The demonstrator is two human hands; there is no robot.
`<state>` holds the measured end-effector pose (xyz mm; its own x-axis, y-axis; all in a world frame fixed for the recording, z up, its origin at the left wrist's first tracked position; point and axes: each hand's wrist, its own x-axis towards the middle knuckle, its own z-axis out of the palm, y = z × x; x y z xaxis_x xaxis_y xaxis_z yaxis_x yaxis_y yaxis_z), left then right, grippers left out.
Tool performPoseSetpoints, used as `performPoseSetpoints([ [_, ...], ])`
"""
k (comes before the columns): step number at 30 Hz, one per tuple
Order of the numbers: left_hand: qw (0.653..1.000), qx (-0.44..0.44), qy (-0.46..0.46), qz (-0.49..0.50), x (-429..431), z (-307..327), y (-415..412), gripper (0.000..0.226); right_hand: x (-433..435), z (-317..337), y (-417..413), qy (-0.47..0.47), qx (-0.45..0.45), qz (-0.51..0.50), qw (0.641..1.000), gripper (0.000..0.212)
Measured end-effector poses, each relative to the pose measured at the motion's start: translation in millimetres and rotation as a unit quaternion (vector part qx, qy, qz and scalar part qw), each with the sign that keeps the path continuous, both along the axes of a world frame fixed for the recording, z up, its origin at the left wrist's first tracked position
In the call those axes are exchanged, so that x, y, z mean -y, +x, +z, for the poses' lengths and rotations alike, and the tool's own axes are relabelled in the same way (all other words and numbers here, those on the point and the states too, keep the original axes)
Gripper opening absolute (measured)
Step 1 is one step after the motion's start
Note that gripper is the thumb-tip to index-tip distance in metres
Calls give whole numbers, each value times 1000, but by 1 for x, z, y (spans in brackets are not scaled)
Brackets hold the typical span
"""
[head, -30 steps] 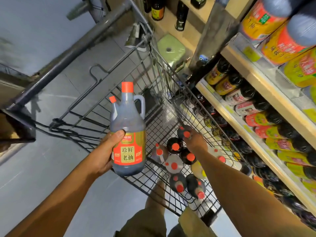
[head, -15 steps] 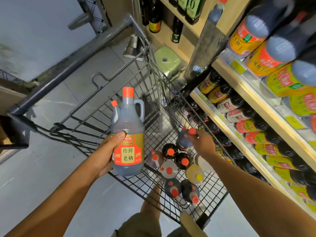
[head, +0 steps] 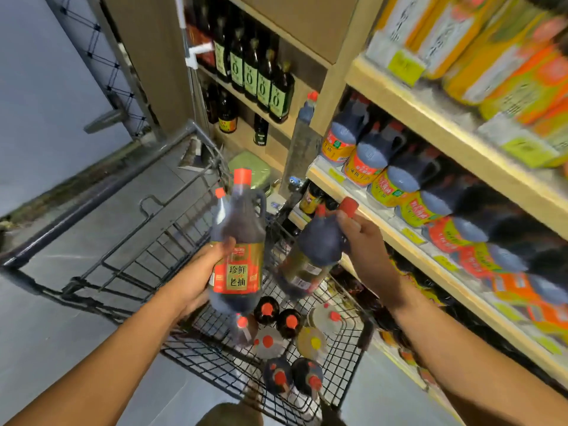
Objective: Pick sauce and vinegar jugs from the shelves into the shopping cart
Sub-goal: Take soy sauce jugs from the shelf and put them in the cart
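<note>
While the left hand (head: 196, 281) grips an upright dark red-labelled plastic sauce jug (head: 238, 250), the right hand (head: 362, 238) grasps a tilted dark jug (head: 310, 256) above the black wire cart (head: 215, 358).

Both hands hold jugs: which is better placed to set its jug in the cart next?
Probably left: the left hand holds its soy sauce jug upright, low over the cart; the right hand holds its dark jug tilted, higher.

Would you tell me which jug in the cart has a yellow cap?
The pale yellowish jug near the right side of the cart; the other jugs around it have red caps.
</note>
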<state>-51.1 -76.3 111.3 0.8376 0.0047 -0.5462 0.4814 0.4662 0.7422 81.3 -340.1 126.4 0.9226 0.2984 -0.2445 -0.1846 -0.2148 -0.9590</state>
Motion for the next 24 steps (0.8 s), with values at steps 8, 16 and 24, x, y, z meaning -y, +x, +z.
performPoseSetpoints([
  [8, 995, 44, -12, -84, 48, 44, 36, 117, 28, 73, 4, 128, -15, -107, 986, 57],
  [16, 978, 98, -31, -180, 111, 57, 51, 80, 79, 108, -16, 100, 2, -247, 964, 32],
  [24, 962, 97, -42, -252, 204, 80, 35, 90, 170, 128, -69, 123, 42, -327, 936, 35],
])
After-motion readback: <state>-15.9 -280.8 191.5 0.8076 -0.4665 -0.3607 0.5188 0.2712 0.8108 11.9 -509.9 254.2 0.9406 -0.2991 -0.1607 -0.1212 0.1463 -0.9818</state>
